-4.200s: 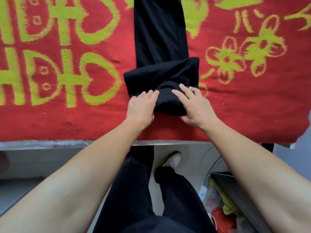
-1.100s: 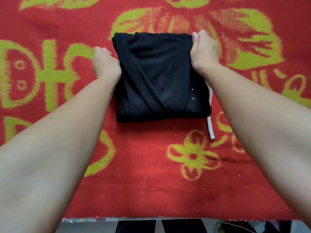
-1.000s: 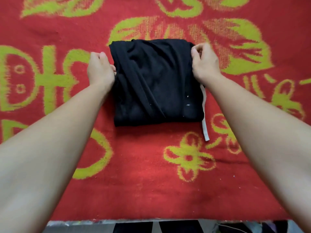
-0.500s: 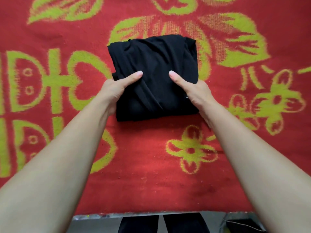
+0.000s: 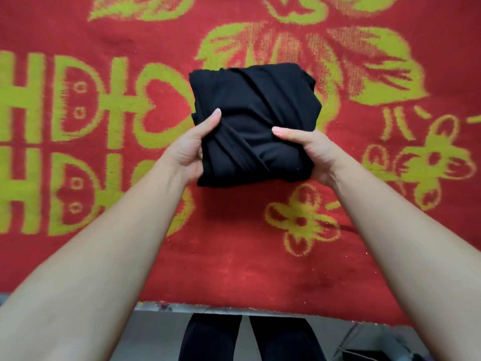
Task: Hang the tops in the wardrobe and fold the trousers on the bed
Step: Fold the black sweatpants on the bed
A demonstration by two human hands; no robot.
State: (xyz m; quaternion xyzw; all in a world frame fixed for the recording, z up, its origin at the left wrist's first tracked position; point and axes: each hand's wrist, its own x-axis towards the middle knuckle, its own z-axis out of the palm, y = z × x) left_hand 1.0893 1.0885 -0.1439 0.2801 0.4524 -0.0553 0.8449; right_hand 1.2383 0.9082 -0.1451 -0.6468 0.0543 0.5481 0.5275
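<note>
The black trousers (image 5: 256, 100) are folded into a thick square bundle above the red blanket with yellow-green patterns (image 5: 234, 256) that covers the bed. My left hand (image 5: 191, 149) grips the bundle's near left side, thumb on top and fingers underneath. On the near right side my right hand (image 5: 308, 148) holds it the same way. The near edge of the bundle is raised a little off the blanket, with a shadow under it. No tops or wardrobe are in view.
The bed's front edge (image 5: 234, 308) runs along the bottom of the view. Below it are my own legs in black trousers (image 5: 250, 340) on a grey floor. A dark object with a cable (image 5: 374, 354) lies at the bottom right.
The trousers went from a long strip being rolled to a compact square. My hands slid from its far corners to its near sides and gripped it, and the bundle has come towards me.
</note>
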